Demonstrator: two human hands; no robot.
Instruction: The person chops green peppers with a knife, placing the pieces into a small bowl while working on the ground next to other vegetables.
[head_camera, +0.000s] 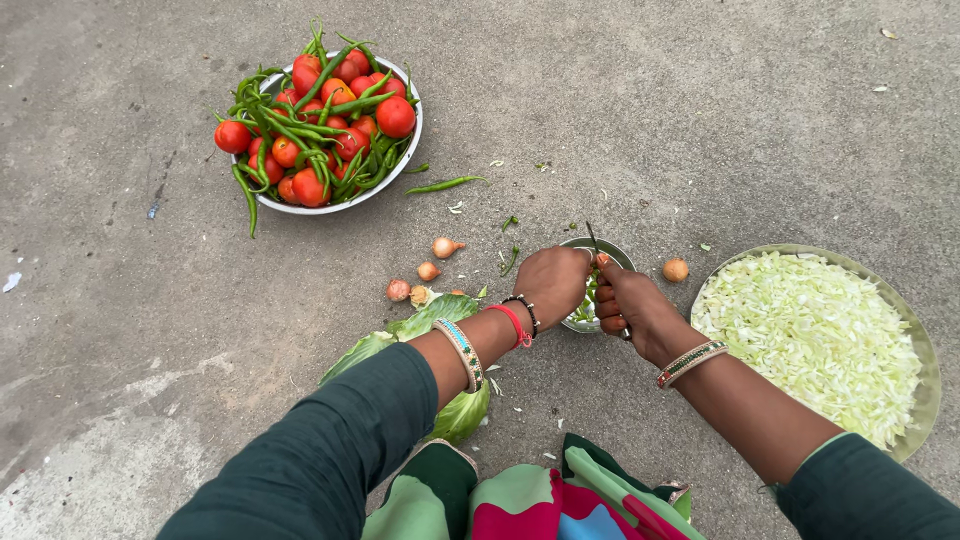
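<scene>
My left hand (553, 283) hovers over a small steel bowl (612, 253) with its fingers curled in. A thin green chilli (592, 237) sticks up from its grip, between the two hands. Close against it on the right, my right hand (637, 308) is curled too. A dark handle end (626, 335) shows under its palm, seemingly a small knife whose blade is hidden. Green pieces lie inside the bowl. Both wrists wear bangles.
A steel bowl (400, 160) of red tomatoes and green chillies stands at the far left. A wide plate (925, 350) of shredded cabbage is at the right. Cabbage leaves (440, 312), small onions (443, 247) and one loose chilli (445, 184) lie on the concrete floor.
</scene>
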